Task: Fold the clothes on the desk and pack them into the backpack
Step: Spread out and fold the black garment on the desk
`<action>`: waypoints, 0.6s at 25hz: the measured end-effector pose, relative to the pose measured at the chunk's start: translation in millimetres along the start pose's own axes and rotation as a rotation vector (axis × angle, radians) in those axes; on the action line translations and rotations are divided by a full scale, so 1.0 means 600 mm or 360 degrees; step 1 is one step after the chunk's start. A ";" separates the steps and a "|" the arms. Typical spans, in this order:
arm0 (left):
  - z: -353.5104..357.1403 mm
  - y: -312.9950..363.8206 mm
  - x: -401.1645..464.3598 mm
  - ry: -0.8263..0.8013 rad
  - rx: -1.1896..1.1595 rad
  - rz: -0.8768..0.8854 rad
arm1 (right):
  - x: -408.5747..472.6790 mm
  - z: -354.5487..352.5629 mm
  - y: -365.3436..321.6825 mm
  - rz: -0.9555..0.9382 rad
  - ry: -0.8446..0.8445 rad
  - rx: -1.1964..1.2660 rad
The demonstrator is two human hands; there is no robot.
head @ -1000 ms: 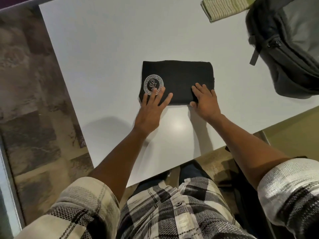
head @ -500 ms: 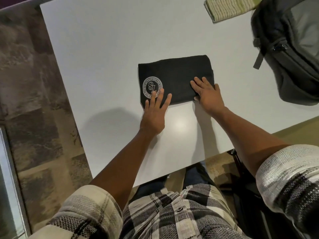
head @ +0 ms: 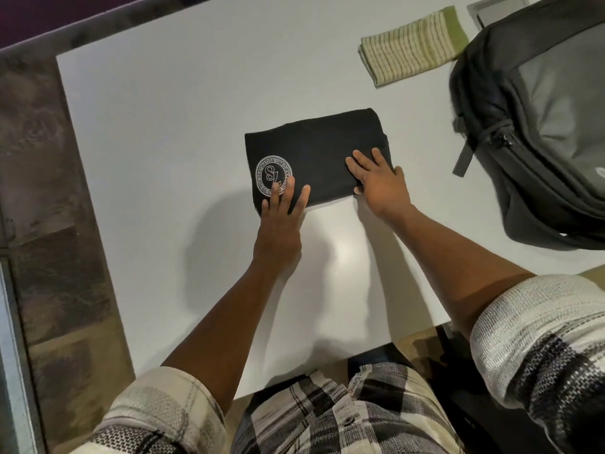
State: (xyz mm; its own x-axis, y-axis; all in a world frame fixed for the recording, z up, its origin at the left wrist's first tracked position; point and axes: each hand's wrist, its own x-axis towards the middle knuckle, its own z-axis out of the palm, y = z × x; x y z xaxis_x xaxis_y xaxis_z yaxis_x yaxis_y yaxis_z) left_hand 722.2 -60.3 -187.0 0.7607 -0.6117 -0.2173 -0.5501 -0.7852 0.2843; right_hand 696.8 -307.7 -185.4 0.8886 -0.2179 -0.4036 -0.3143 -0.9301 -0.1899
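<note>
left of the dark grey fabric backpack (head: 537, 132), on the white desk (head: 157, 132), lies the folded black shirt with a round white logo (head: 314, 152), its long axis running toward the backpack. both hands rest flat on its near edge, fingers straight and gripping nothing: the left hand (head: 278, 231) by the logo end, the right hand (head: 379, 181) at the end nearer the backpack. a folded green striped cloth (head: 412, 57) sits just beside the backpack's far corner.
</note>
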 end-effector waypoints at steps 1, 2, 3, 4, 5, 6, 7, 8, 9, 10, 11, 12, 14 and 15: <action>-0.001 0.008 0.018 0.0008 -0.0001 -0.0018 | 0.014 -0.010 0.011 -0.0001 -0.0008 0.0005; -0.003 0.015 0.034 0.0022 0.0002 -0.0045 | 0.025 -0.018 0.019 -0.0006 -0.0018 0.0009; -0.003 0.023 0.049 0.0038 0.0002 -0.0083 | 0.034 -0.023 0.025 -0.0021 -0.0029 0.0009; -0.004 0.030 0.060 0.0057 -0.0008 -0.0130 | 0.040 -0.027 0.029 -0.0046 -0.0024 0.0004; -0.004 0.039 0.070 0.0080 -0.0016 -0.0179 | 0.042 -0.030 0.035 -0.0076 0.0006 0.0017; -0.003 0.047 0.074 0.0116 -0.0018 -0.0235 | 0.041 -0.032 0.040 -0.0107 0.0086 0.0058; -0.002 0.055 0.076 0.0170 -0.0010 -0.0293 | 0.038 -0.032 0.047 -0.0128 0.0206 0.0125; -0.003 0.064 0.080 0.0234 -0.0002 -0.0354 | 0.036 -0.032 0.057 -0.0136 0.0341 0.0196; -0.005 0.073 0.087 0.0305 -0.0009 -0.0417 | 0.038 -0.034 0.068 -0.0138 0.0462 0.0248; -0.008 0.085 0.101 0.0370 -0.0033 -0.0457 | 0.047 -0.037 0.081 -0.0133 0.0549 0.0292; -0.013 0.097 0.117 0.0418 -0.0060 -0.0451 | 0.057 -0.039 0.094 -0.0127 0.0603 0.0335; -0.018 0.109 0.135 0.0438 -0.0079 -0.0388 | 0.069 -0.038 0.107 -0.0122 0.0638 0.0388; -0.023 0.133 0.178 0.0431 -0.0131 -0.0178 | 0.096 -0.037 0.134 -0.0118 0.0689 0.0527; -0.024 0.143 0.205 0.0414 -0.0185 -0.0082 | 0.107 -0.035 0.148 -0.0102 0.0695 0.0592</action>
State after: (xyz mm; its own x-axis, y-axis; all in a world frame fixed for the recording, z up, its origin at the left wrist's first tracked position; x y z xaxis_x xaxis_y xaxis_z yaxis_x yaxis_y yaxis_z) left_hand 773.5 -201.8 -176.1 0.8575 -0.5143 0.0082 -0.4768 -0.7888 0.3878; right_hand 733.0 -410.6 -209.5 0.9405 -0.3396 0.0109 -0.2814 -0.7963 -0.5355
